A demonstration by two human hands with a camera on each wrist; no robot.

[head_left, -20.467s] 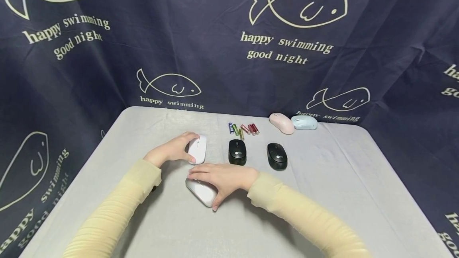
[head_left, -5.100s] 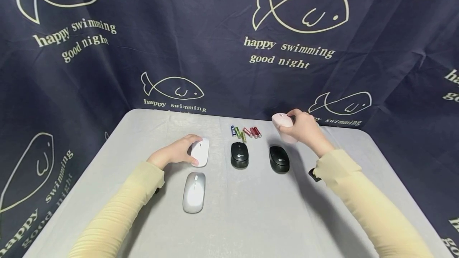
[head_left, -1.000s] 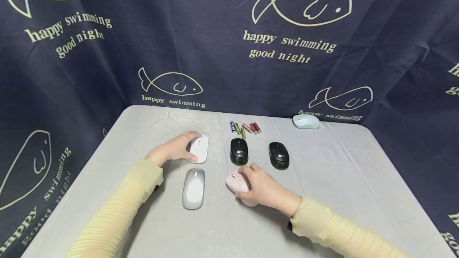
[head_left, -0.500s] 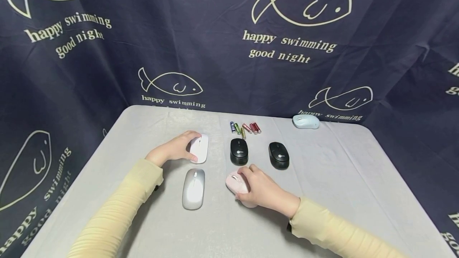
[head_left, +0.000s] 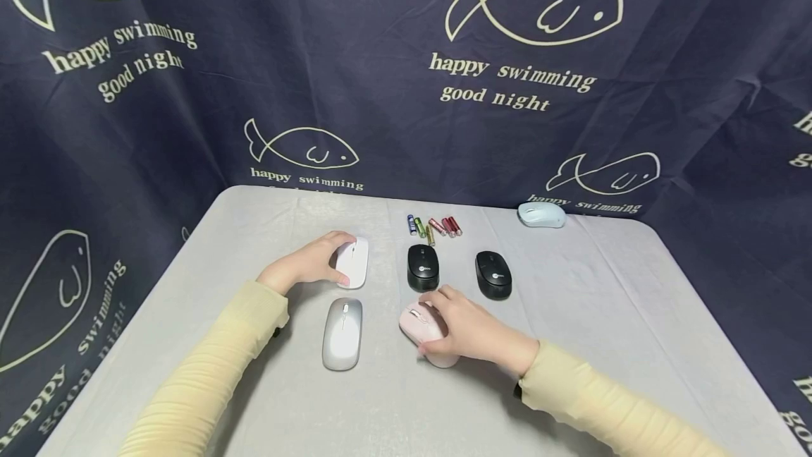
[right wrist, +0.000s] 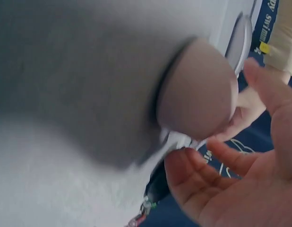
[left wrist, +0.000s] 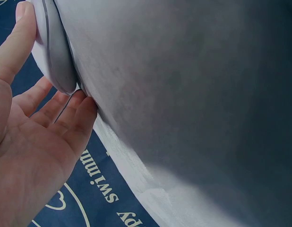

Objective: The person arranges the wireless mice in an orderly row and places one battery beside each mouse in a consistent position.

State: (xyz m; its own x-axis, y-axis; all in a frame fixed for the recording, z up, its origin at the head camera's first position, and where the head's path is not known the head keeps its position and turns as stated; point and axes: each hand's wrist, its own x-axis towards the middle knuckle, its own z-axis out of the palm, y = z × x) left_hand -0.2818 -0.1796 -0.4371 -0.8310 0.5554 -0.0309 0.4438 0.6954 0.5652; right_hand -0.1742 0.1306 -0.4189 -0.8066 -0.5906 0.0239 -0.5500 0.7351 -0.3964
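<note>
My left hand [head_left: 312, 261] holds a white computer mouse [head_left: 354, 264] on the table, thumb on its near side and fingers at its far side. In the left wrist view the thumb [left wrist: 18, 42] presses the mouse's side. A pink mouse [head_left: 421, 323] lies tilted leftward on the table, in front of the black ones. My right hand [head_left: 472, 330] is loosely around it, fingers spread; in the right wrist view the thumb [right wrist: 259, 80] stands a little off the pink shell and the fingertips are right at its other edge. Left of it lies a silver mouse [head_left: 342, 335].
Two black mice, one at the middle [head_left: 423, 268] and one farther right [head_left: 493, 275], lie beyond the right hand. Several batteries [head_left: 436, 226] in blue, green and red lie behind them. A light blue mouse [head_left: 541, 215] sits at the table's back right, by the dark curtain [head_left: 393, 90].
Earlier the right hand was at the silver mouse, then lifted the pink mouse from the back right and brought it to the front middle. Just now its fingers loosen and shift slightly right.
</note>
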